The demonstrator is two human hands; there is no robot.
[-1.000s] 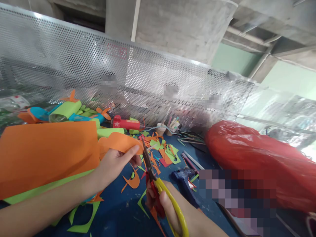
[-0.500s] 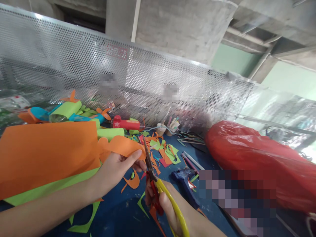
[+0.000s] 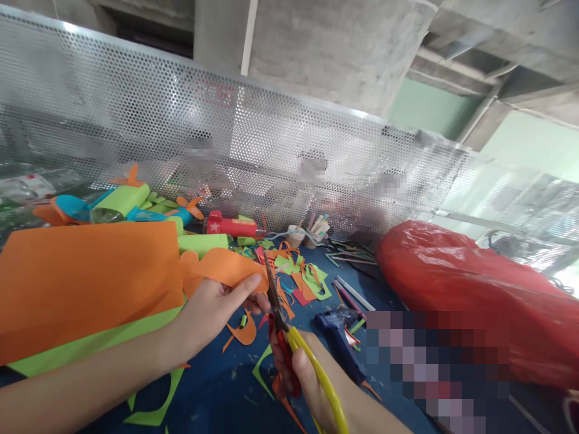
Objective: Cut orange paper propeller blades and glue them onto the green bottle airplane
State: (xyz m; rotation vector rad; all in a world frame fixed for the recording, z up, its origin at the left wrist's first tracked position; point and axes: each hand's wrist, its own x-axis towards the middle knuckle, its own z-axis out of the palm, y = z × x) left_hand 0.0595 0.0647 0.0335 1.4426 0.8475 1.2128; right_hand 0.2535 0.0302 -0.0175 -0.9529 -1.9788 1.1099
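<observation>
My left hand (image 3: 212, 310) pinches the rounded end of an orange paper piece (image 3: 221, 266), thumb on top, holding it just above the blue table (image 3: 217, 392). That piece runs back into a large orange sheet (image 3: 85, 280) lying over a green sheet (image 3: 90, 345). My right hand (image 3: 312, 386) is wrapped round the red and yellow handles of scissors (image 3: 283, 328). The blades point up and away, with their edge against the right end of the orange piece beside my left thumb.
Orange and green paper scraps (image 3: 298, 277) litter the table centre. A blue glue gun (image 3: 337, 328) lies right of the scissors, a bulging red plastic bag (image 3: 470, 295) beyond it. Paper rolls (image 3: 122, 199), a red bottle (image 3: 230, 227) and small cups (image 3: 296, 236) stand by the perforated metal screen (image 3: 271, 150).
The orange piece and my left hand have shifted slightly right and down. The scissors have edged a little further along the paper's edge; my right hand stays in place.
</observation>
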